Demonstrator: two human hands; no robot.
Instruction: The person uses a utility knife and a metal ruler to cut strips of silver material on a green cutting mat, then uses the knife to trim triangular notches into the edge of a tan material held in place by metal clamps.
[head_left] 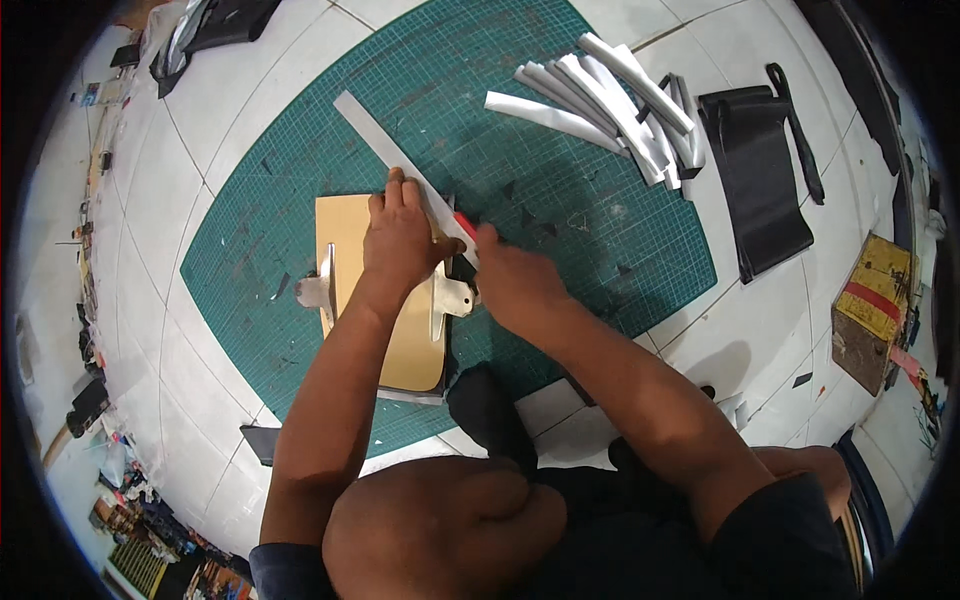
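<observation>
My left hand (400,235) presses flat on a long metal ruler (385,145) that lies slanted across a tan cardboard template (345,250) on the green cutting mat (560,200). My right hand (515,285) is closed around a red-handled cutter (465,228) whose tip meets the ruler's right edge. Under the template lies a dark sheet, seen only along its lower edge (410,397). Silver clips (452,298) stick out at both sides of the template.
Several folded white strips (610,105) are piled at the mat's far right. Black material pieces (765,180) lie on the tiled floor beyond. A yellow box (875,310) stands at the right. Clutter lines the left edge.
</observation>
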